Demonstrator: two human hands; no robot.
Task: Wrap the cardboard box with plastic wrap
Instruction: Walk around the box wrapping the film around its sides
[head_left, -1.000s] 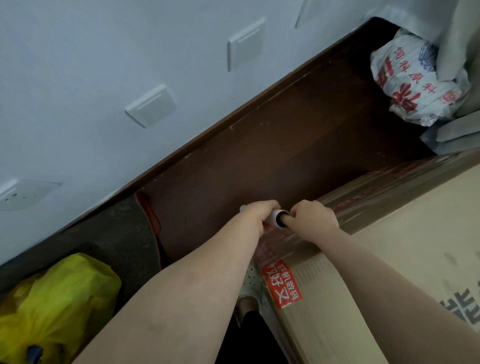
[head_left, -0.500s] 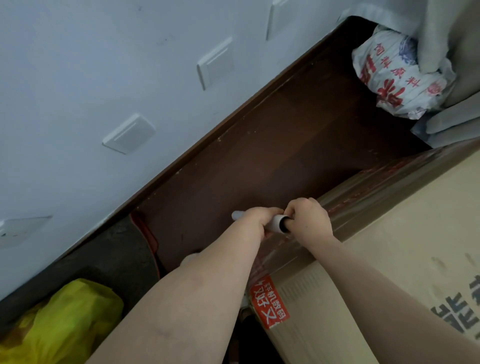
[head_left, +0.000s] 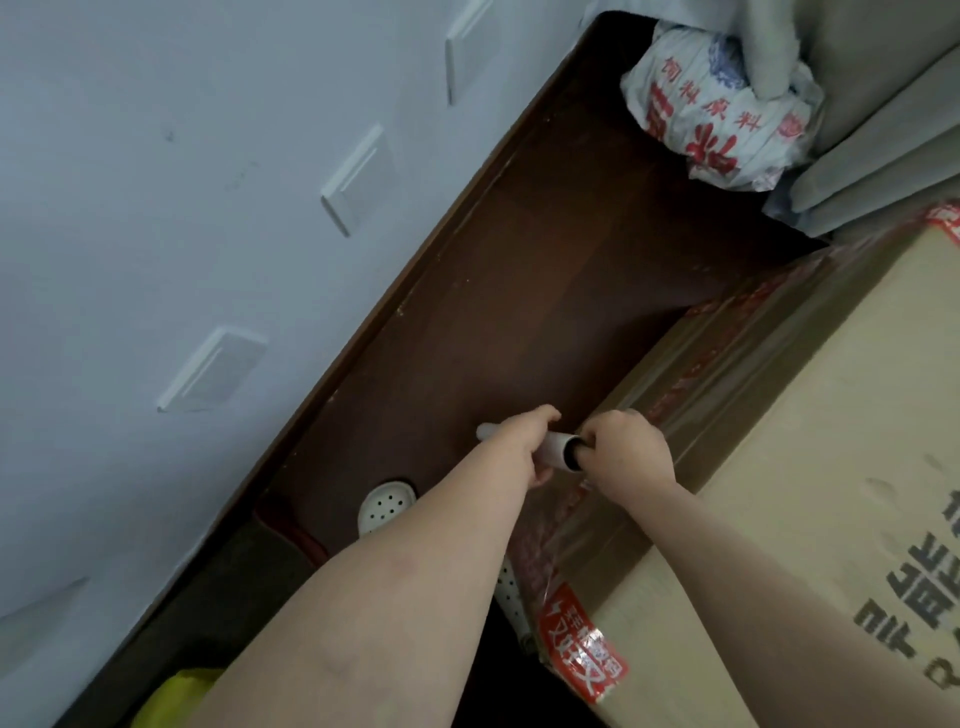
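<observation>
A large cardboard box (head_left: 810, 467) with red tape and black print fills the right side. Shiny clear plastic wrap (head_left: 691, 395) covers its side facing the wall. A white plastic wrap roll (head_left: 558, 451) is held level beside that side, near the box's closer corner. My left hand (head_left: 519, 441) grips the roll's middle from above. My right hand (head_left: 626, 452) grips the roll's open right end, against the box edge. Film runs from the roll down onto the box side.
A white wall (head_left: 182, 208) with several switch plates stands left, above a dark wood floor (head_left: 519, 291). A printed white sack (head_left: 722, 104) and grey curtain (head_left: 883, 130) lie at top right. A white perforated slipper (head_left: 387, 504) and a yellow bag (head_left: 176, 699) sit lower left.
Both hands have carried the roll further along the box side, away from the red-taped corner. The view has shifted, so the yellow bag is mostly out of frame.
</observation>
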